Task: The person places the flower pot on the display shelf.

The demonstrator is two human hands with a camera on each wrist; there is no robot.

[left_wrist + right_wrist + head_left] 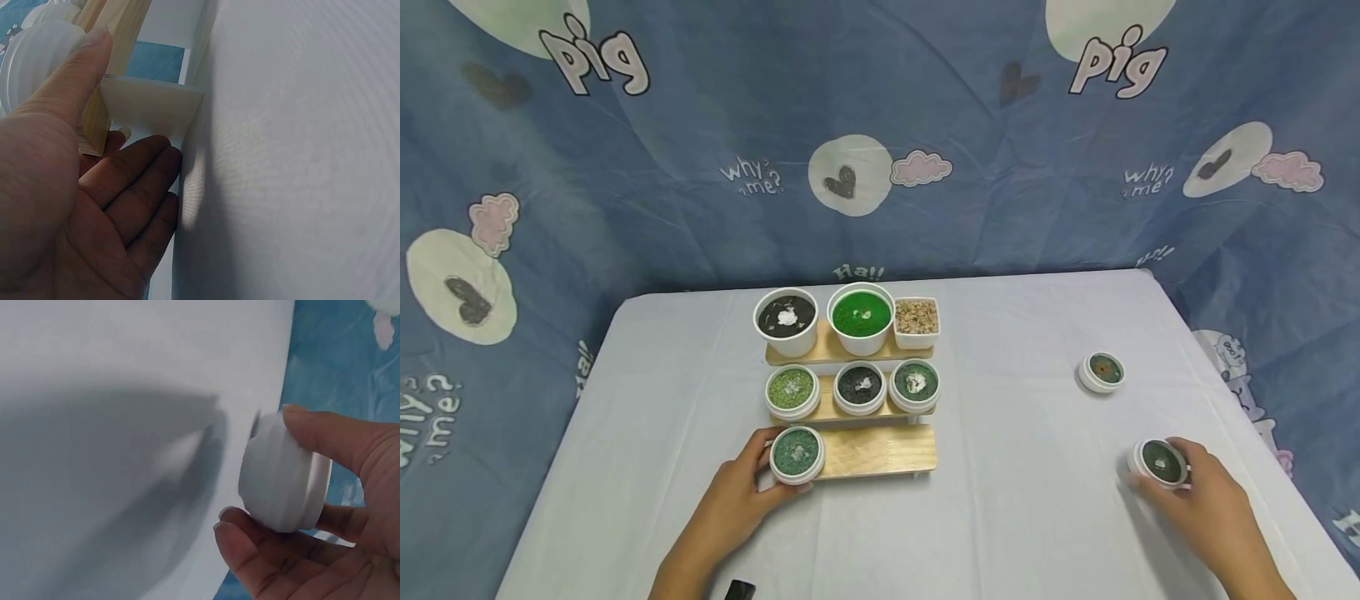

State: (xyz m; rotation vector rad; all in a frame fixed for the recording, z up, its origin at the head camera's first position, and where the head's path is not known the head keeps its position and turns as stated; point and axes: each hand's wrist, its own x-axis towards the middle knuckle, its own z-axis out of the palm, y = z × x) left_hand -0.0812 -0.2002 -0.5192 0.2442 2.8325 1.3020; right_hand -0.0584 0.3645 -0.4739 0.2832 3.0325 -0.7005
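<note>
My left hand is at the front left of a three-step wooden stand, its thumb and index finger around a small white cup with speckled green contents. That cup sits on the left end of the lowest board. In the left wrist view, my thumb lies against the ribbed cup and the other fingers reach below the wooden plank. On the right, my right hand pinches another small white cup with dark green contents. The right wrist view shows this cup tilted between thumb and fingers, above the cloth.
Small cups line the middle board. On the top board stand two larger cups and a square dish of brownish bits. A single small cup rests at the table's right. A black object lies at the front edge.
</note>
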